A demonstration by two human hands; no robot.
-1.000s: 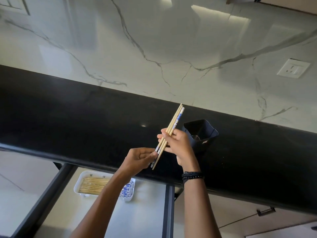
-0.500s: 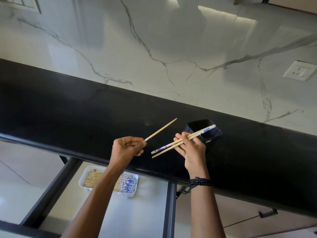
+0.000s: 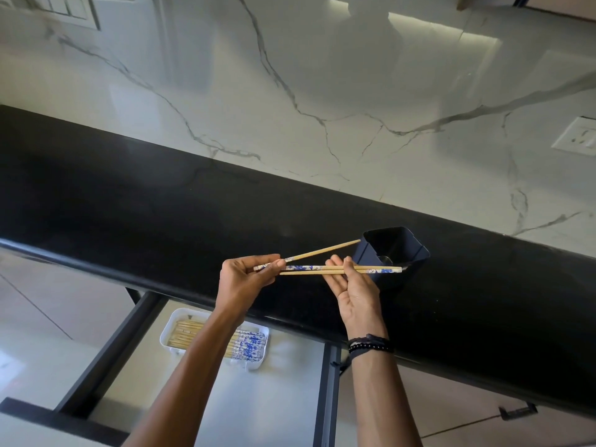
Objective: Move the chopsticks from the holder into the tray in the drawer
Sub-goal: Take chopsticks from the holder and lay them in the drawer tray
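- The left hand (image 3: 245, 279) pinched one chopstick (image 3: 322, 251) by its patterned end, thumb and fingers closed on it; the tip pointed toward 2 o'clock, reaching the holder (image 3: 392, 253).
- The right hand (image 3: 353, 285) had fingers curled loosely around a pair (image 3: 338, 269) lying level, their patterned ends reaching the left fingertips.
- Three chopsticks were held in all, above the counter (image 3: 161, 204), none yet in the tray (image 3: 263, 332).
- The tray sat in the open drawer (image 3: 274, 398) at 6 o'clock of the hands, already holding many; no exact count could be made.
- One holder, seemingly empty; its bottom was dim.
- Risk, as a judgement: the loose right grip could let the pair slip and roll off the counter edge, or the sticks could cross and knock each other during a handover.
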